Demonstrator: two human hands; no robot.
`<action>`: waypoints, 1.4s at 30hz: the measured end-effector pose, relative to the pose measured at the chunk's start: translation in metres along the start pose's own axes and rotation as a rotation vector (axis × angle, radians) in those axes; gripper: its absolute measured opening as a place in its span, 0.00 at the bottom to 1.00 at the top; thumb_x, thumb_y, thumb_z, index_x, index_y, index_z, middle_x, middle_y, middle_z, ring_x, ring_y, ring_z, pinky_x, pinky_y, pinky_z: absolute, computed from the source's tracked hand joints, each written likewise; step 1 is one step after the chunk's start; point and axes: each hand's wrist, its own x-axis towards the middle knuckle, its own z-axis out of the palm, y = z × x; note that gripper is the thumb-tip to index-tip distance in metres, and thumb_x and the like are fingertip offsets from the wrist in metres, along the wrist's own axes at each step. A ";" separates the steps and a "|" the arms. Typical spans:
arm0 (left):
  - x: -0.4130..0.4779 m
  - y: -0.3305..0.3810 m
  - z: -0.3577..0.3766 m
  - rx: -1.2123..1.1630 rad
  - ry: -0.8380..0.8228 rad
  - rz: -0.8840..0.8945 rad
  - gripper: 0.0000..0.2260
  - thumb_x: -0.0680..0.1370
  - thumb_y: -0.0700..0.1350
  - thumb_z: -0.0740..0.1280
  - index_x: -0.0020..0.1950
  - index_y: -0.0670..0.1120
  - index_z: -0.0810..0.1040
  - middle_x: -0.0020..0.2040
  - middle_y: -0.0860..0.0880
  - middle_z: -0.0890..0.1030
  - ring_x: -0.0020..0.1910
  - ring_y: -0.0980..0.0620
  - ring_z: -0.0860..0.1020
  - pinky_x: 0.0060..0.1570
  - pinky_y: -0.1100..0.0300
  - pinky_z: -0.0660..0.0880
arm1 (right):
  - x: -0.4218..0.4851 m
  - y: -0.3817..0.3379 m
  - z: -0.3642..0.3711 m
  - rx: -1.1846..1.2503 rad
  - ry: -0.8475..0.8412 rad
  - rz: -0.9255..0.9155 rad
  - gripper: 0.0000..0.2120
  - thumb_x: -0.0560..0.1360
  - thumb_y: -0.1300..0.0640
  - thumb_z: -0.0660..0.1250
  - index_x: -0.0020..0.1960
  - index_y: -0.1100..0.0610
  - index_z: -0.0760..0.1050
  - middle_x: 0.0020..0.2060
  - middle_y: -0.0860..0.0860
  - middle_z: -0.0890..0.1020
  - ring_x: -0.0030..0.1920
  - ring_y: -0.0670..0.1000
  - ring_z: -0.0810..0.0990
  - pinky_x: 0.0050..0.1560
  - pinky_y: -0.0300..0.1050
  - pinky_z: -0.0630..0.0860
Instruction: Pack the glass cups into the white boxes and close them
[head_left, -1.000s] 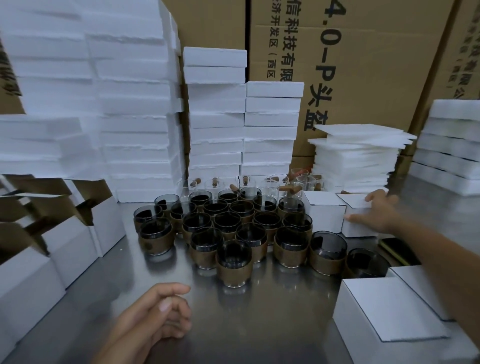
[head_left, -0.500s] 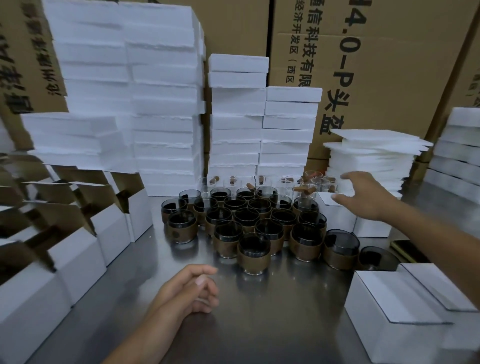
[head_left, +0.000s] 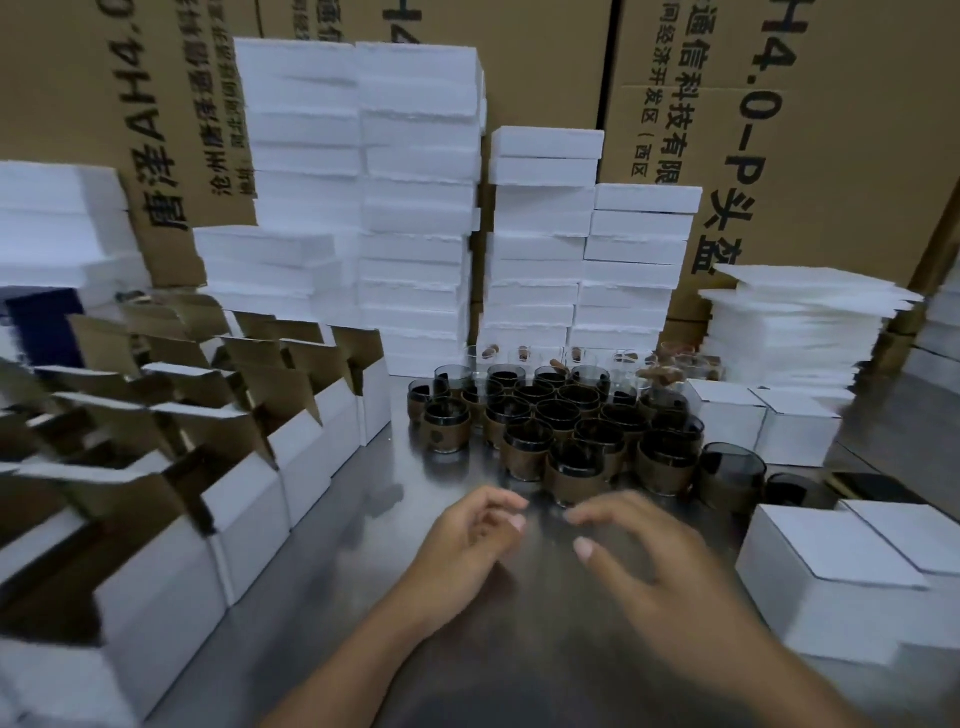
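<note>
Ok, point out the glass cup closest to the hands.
The front-centre glass cup, foremost of all, just beyond the left hand and right hand; others stand farther back.

1. This is a packing station in a warehouse or small factory. The work surface under the left hand (head_left: 467, 551) and right hand (head_left: 649, 561) is a bare brushed-steel table (head_left: 322, 623).
2. Far beyond the hands, large brown corrugated cartons printed with black Chinese text (head_left: 831, 156) form the back wall.
3. Before those cartons stand tall stacks of white foam slabs (head_left: 415, 208).
4. Left of the left hand are rows of open white cardboard boxes with brown insides (head_left: 311, 452).
5. Just ahead of the fingertips are dozens of identical dark glass cups with brown sleeves (head_left: 561, 431).
6. Right of the right hand sit closed white cardboard boxes (head_left: 826, 561).
</note>
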 end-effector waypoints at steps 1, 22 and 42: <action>-0.004 0.001 0.002 0.078 0.020 0.020 0.04 0.76 0.44 0.67 0.48 0.53 0.78 0.40 0.53 0.79 0.41 0.55 0.77 0.44 0.65 0.72 | -0.007 0.001 0.009 0.002 0.015 0.017 0.07 0.75 0.57 0.68 0.49 0.46 0.78 0.47 0.36 0.78 0.53 0.32 0.73 0.50 0.22 0.64; -0.135 0.060 -0.044 0.726 0.608 0.495 0.08 0.74 0.43 0.64 0.50 0.55 0.74 0.49 0.55 0.75 0.52 0.60 0.71 0.53 0.73 0.64 | -0.043 0.017 0.028 -0.098 0.267 0.199 0.08 0.75 0.64 0.65 0.42 0.51 0.75 0.39 0.47 0.78 0.40 0.38 0.73 0.38 0.28 0.63; -0.161 0.064 -0.086 1.013 0.793 0.150 0.15 0.74 0.44 0.70 0.59 0.46 0.74 0.44 0.47 0.81 0.48 0.43 0.77 0.51 0.54 0.63 | -0.049 0.015 0.034 -0.295 0.107 0.232 0.06 0.75 0.59 0.63 0.44 0.49 0.74 0.39 0.46 0.76 0.40 0.48 0.75 0.44 0.51 0.75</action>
